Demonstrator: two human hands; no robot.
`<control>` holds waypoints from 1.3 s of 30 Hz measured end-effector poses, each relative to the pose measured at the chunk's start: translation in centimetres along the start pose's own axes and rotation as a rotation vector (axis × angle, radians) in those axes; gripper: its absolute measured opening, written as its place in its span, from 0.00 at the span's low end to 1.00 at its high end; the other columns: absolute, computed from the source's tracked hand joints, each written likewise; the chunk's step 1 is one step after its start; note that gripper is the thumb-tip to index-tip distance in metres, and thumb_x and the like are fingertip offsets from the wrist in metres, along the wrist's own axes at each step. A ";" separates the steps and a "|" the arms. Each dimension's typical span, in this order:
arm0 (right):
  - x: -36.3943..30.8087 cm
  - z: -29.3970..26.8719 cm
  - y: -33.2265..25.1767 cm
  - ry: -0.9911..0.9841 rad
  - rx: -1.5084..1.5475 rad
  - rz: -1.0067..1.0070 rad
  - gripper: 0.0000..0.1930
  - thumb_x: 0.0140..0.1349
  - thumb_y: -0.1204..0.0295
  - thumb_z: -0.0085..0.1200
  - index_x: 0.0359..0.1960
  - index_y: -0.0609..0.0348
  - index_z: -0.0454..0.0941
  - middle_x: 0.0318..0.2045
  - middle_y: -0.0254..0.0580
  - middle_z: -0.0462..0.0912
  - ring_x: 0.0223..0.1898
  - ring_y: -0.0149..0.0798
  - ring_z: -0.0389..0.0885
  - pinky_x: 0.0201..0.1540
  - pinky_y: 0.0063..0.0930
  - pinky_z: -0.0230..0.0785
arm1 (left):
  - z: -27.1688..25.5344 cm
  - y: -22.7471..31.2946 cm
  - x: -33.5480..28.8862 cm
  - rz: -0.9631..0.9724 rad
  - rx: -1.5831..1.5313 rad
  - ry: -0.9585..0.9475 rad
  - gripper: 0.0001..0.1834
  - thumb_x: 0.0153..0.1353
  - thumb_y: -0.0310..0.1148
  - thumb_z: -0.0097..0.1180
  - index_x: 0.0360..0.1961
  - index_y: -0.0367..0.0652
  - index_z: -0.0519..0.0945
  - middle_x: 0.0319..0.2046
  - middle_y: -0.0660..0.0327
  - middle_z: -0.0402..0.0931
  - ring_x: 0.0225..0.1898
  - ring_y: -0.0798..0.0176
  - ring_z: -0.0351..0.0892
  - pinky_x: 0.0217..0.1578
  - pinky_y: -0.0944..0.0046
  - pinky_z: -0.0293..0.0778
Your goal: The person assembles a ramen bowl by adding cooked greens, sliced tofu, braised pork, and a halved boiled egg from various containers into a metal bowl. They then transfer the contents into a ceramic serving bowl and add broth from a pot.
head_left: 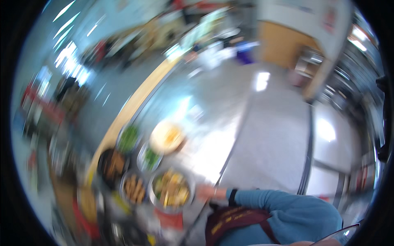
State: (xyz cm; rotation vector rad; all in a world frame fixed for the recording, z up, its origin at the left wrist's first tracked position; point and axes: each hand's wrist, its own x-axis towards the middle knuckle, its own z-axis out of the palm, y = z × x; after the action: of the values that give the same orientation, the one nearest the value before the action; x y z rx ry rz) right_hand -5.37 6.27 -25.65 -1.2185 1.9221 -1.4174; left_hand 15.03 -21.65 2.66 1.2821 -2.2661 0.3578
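Note:
The whole picture is smeared by motion. I cannot make out either of my own hands. At the bottom a person in a blue long-sleeved top (pixel 287 213) and a dark red apron (pixel 230 221) stretches an arm leftward. That person's hand (pixel 205 192), with a dark band on its wrist (pixel 232 197), is at the counter's edge beside a metal bowl of yellow and green food (pixel 171 189). It is too blurred to tell whether the hand holds anything.
Several more bowls stand on the steel counter (pixel 213 123): greens (pixel 129 138), more greens (pixel 150 158), brown food (pixel 134 188), dark food (pixel 111 165) and a pale yellow plate (pixel 167 137). Grey floor (pixel 279 135) runs to the right; shelves and a wooden panel (pixel 283 49) lie beyond.

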 end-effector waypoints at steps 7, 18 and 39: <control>-24.6 -7.9 -2.0 0.136 0.890 0.809 0.29 0.66 0.64 0.57 0.69 0.48 0.69 0.33 0.39 0.86 0.28 0.35 0.88 0.24 0.27 0.79 | -4.8 31.3 -11.0 0.641 -0.682 -0.036 0.16 0.68 0.41 0.53 0.40 0.41 0.86 0.32 0.46 0.84 0.33 0.40 0.84 0.35 0.44 0.78; -75.2 -34.6 -1.6 1.127 0.515 0.837 0.19 0.68 0.65 0.55 0.59 0.55 0.71 0.35 0.42 0.84 0.34 0.42 0.86 0.31 0.37 0.80 | -14.4 62.2 -32.2 1.050 -0.637 -0.402 0.18 0.66 0.44 0.53 0.38 0.39 0.86 0.34 0.42 0.83 0.37 0.36 0.84 0.40 0.40 0.79; -119.7 -30.3 -6.3 2.433 1.403 1.250 0.18 0.68 0.60 0.49 0.53 0.55 0.75 0.43 0.54 0.85 0.42 0.59 0.87 0.39 0.56 0.83 | -57.0 120.2 -93.3 2.016 -1.354 -0.808 0.14 0.64 0.31 0.58 0.51 0.42 0.81 0.39 0.53 0.80 0.40 0.47 0.83 0.41 0.49 0.80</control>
State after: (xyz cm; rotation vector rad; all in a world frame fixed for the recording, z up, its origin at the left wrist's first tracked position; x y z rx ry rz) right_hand 33.96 123.47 -25.16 -2.2617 -0.4321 1.7201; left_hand -30.84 134.20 1.65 -1.8788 -2.3814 -1.0833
